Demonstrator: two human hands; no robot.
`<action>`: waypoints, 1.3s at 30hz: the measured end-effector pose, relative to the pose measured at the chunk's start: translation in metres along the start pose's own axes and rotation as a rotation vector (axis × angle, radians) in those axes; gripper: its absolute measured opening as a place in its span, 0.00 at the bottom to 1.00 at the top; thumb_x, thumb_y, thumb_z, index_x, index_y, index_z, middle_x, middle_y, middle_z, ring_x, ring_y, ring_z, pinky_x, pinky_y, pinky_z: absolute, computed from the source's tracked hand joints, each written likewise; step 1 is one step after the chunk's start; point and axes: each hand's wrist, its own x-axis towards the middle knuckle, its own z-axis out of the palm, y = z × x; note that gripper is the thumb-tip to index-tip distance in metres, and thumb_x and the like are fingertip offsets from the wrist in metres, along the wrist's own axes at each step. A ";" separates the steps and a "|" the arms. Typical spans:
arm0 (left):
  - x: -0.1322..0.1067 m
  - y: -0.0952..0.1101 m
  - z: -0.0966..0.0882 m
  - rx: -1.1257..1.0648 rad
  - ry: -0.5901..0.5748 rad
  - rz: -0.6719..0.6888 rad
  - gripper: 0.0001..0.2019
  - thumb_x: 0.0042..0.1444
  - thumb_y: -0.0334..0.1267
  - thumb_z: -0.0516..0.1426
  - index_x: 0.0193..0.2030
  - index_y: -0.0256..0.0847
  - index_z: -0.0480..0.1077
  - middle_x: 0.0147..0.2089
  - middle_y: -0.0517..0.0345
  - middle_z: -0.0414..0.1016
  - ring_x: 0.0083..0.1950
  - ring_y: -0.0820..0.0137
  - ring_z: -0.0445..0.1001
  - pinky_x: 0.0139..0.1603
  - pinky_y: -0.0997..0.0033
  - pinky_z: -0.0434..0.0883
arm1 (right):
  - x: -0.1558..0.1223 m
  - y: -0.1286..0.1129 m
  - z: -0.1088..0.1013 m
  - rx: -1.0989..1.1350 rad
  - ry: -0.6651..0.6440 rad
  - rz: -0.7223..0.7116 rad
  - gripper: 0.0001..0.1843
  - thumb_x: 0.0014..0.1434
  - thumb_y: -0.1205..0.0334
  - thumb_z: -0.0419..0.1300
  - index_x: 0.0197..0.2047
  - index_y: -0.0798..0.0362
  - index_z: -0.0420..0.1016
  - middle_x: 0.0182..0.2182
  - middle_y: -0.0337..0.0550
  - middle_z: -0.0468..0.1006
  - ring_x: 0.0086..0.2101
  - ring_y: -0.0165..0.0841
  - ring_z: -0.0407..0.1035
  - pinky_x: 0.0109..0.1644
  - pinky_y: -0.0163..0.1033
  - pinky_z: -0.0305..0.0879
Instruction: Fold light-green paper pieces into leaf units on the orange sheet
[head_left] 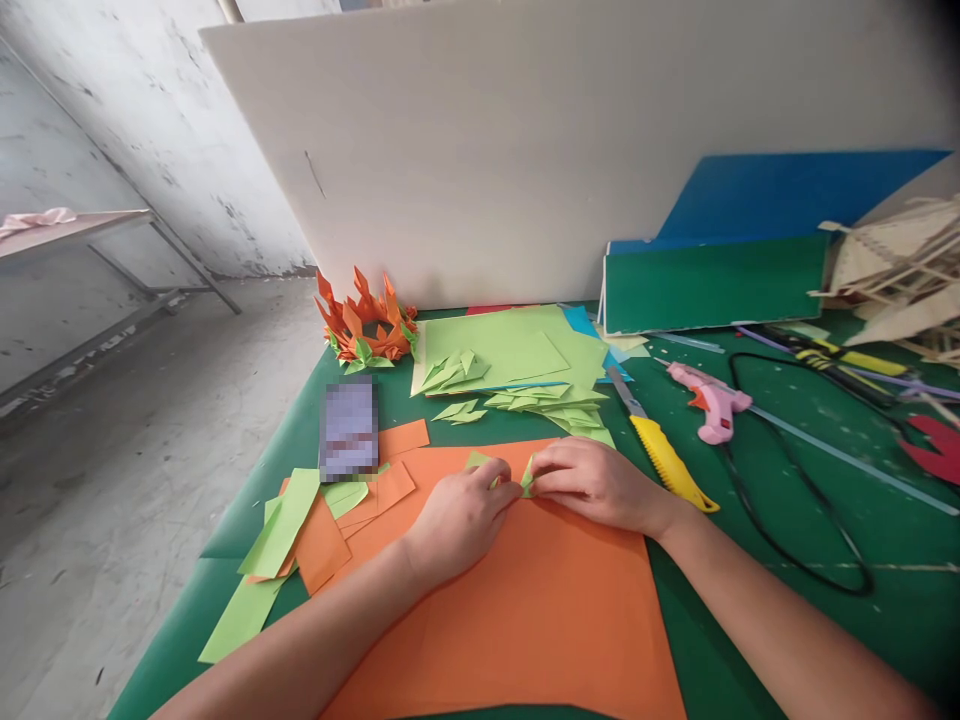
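My left hand [459, 518] and my right hand [592, 481] meet over a large orange paper sheet [525, 610] on the green table [795, 480]. Both pinch a small folded green paper piece [527, 480] between their fingertips; a corner of it [475, 460] shows above my left hand. Just beyond lie several folded green paper pieces [540, 402] and a stack of green sheets [502, 348]. An orange and green origami crown [365, 325] stands at the back left.
A yellow utility knife [660, 450] lies right of my right hand. A pink glue gun [710, 400] with black cord, scissors, green and orange paper scraps [300, 540], a phone [349, 427], blue-green folded card [720, 280], white board, wooden stick model [900, 270].
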 end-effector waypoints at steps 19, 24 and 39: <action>0.004 -0.008 -0.005 -0.122 0.007 0.173 0.15 0.63 0.27 0.45 0.38 0.40 0.72 0.52 0.54 0.75 0.40 0.68 0.69 0.41 0.68 0.69 | 0.009 -0.013 0.008 0.149 0.069 0.301 0.07 0.58 0.70 0.58 0.29 0.52 0.68 0.29 0.39 0.73 0.33 0.32 0.67 0.39 0.38 0.64; 0.004 -0.008 -0.004 -0.166 0.017 0.153 0.14 0.58 0.24 0.47 0.40 0.40 0.72 0.48 0.54 0.77 0.41 0.67 0.71 0.42 0.68 0.69 | 0.010 -0.014 0.011 0.157 0.104 0.331 0.07 0.56 0.70 0.59 0.29 0.52 0.67 0.28 0.39 0.72 0.32 0.32 0.67 0.35 0.36 0.64; 0.004 -0.010 -0.004 -0.202 0.034 0.192 0.13 0.59 0.24 0.47 0.41 0.40 0.71 0.50 0.58 0.77 0.41 0.68 0.70 0.45 0.69 0.67 | 0.012 -0.017 0.019 0.121 0.148 0.399 0.07 0.52 0.73 0.58 0.28 0.52 0.66 0.28 0.39 0.72 0.33 0.33 0.66 0.36 0.37 0.64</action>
